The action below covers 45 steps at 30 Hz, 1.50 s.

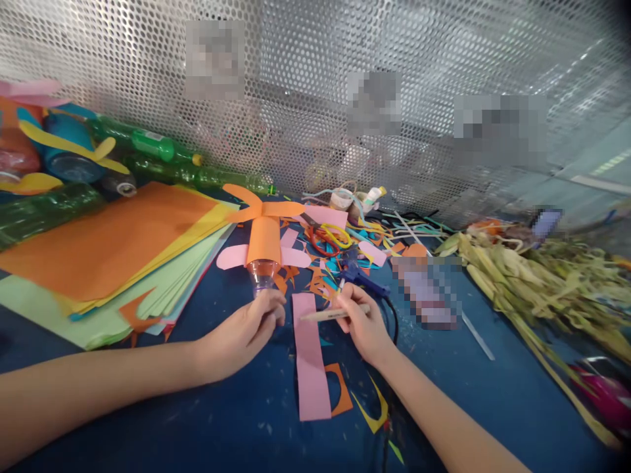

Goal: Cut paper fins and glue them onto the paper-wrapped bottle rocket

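Observation:
My left hand is closed at the neck of a clear plastic bottle; its fingers hide the cap end. An orange paper sleeve wraps the bottle. Pink paper wings stick out at its sides, and orange paper blades spread at the far end. Between thumb and fingers, my right hand grips a beige pencil with dark lettering. The pencil's tip points left over the upper part of a pink paper strip; whether it touches cannot be made out.
Coloured paper sheets lie stacked at left, with green bottles behind. Scissors, a blue glue gun and paper scraps crowd the middle. Dried husks cover the right. A perforated metal panel borders the back.

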{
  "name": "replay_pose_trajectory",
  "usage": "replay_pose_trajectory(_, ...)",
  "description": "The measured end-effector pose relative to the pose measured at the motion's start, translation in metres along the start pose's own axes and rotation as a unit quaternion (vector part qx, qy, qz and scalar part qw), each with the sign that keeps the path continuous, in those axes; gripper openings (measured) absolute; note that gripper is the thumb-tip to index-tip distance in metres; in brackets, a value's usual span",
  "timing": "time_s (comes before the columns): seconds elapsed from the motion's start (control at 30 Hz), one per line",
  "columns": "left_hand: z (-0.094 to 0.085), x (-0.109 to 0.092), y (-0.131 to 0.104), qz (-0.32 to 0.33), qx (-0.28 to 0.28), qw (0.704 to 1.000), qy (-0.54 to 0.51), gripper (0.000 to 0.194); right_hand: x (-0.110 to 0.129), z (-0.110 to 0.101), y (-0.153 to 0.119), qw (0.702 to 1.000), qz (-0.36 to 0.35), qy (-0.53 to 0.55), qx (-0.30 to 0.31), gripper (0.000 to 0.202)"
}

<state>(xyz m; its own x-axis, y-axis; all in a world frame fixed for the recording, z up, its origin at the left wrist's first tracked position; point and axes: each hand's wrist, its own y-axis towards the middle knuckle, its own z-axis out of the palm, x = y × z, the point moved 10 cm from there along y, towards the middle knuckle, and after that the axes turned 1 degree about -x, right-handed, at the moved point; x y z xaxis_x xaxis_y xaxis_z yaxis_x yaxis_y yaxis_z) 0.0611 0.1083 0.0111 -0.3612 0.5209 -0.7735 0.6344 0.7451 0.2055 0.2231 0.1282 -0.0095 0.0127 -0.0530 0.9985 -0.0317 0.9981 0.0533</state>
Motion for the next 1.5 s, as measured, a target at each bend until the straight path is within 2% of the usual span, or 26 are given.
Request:
replay_pose_trajectory(0.17, 0.004, 0.004, 0.001, -0.023, 0.014, 1.0, -0.011, 0.026, -0.002, -0.002, 0.002, 1.0, 0.01, -0.02, -0.001, 0.03)
replay_pose_trajectory(0.37, 0.003, 0.002, -0.002, -0.033, 0.019, 0.999, -0.034, 0.026, 0.004, 0.007, 0.0, 0.997, -0.008, -0.072, 0.018, 0.031)
replay_pose_trajectory(0.67, 0.003, 0.009, -0.004, -0.044, 0.005, 0.995, -0.092, 0.025, 0.012, 0.019, -0.005, 0.991, -0.036, -0.123, 0.042, 0.03)
replay_pose_trajectory(0.9, 0.003, 0.011, -0.004, -0.058, 0.007, 0.994, -0.094, 0.019, 0.009, 0.03, -0.009, 0.982, -0.042, -0.164, 0.088, 0.029)
replay_pose_trajectory(1.27, 0.007, 0.011, -0.006, -0.061, 0.0, 0.993, -0.1, 0.012, 0.02, 0.045, -0.018, 0.97, -0.08, -0.176, 0.147, 0.025)
replay_pose_trajectory(1.4, 0.011, 0.004, -0.003, -0.047, 0.018, 0.993, -0.103, 0.01, 0.024, 0.041, -0.02, 0.977, -0.085, -0.168, 0.104, 0.028)
replay_pose_trajectory(1.47, 0.01, 0.002, -0.001, -0.049, 0.011, 0.993, -0.107, 0.015, 0.029, 0.024, -0.015, 0.982, -0.085, -0.162, 0.042, 0.033)
replay_pose_trajectory(1.5, 0.009, 0.003, 0.0, -0.053, 0.003, 0.993, -0.107, 0.019, 0.034, 0.008, -0.011, 0.982, -0.091, -0.164, -0.004, 0.036)
